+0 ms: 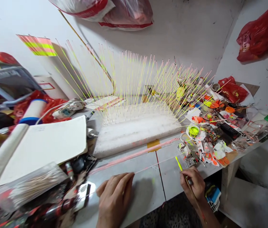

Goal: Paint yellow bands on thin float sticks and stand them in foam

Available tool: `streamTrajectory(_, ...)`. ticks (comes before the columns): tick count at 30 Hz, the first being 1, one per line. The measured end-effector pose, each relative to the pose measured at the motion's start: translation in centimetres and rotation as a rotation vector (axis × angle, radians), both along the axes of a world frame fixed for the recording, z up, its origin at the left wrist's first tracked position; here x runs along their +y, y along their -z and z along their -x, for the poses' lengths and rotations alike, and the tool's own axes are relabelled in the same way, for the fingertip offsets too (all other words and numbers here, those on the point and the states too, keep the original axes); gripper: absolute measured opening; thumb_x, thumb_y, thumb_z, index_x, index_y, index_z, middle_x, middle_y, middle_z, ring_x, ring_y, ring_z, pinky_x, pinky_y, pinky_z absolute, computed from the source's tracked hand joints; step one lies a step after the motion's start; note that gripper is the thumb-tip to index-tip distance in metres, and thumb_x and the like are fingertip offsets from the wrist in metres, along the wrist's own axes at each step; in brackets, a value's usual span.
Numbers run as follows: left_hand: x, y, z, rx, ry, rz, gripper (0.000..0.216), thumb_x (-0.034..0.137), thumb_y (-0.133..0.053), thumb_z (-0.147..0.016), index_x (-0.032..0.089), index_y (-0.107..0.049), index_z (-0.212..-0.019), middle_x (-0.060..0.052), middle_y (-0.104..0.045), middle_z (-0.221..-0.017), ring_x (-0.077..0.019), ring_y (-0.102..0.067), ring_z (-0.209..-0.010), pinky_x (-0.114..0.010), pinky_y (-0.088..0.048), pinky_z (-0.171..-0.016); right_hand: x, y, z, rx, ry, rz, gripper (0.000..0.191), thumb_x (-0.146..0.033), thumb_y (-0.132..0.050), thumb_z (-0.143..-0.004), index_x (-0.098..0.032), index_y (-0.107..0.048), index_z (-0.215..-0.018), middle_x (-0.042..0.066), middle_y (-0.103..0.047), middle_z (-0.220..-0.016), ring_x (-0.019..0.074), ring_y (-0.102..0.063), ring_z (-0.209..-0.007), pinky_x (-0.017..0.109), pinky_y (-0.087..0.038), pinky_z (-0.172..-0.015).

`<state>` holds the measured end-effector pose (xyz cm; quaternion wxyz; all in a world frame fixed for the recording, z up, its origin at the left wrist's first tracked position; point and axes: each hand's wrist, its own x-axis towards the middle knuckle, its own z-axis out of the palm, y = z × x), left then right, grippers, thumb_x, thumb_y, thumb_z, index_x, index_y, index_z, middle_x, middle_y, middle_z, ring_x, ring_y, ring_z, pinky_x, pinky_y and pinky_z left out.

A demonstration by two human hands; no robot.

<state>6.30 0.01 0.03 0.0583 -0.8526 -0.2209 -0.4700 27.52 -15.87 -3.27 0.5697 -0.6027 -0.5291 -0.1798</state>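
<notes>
The left hand is turned back-up with its fingers bent, while the right hand curls in a pinching grip, its bare forearm slanting in from the lower right.

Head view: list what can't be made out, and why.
All in the head view:
Left hand: its grip on the thin stick, hidden by its own fingers.
Upright sticks: lower tips, hidden in the white block.
Open pad: its writing, too faint and small to read.
Red bag at upper right: cut off by the picture's edge.
</notes>
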Motion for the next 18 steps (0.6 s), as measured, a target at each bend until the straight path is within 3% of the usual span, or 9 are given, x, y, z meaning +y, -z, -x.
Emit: streamTrajectory(18,-0.2,0.0,-0.2,0.006,0.011,-0.006,0.01,0.013,-0.053,-0.096,0.016,-0.062,-0.098,-0.003,-0.068,-0.082,-0.0129,-0.064,-0.072,-0.03,-0.039,-0.074,-0.4,1.1,-0.2,0.078,0.039,0.03,0.013,-0.01,-0.06,-0.093,-0.022,-0.063,-0.099,-0.001,-0.065,-0.08,0.0113,-0.057,-0.065,0.021,-0.049,-0.059)
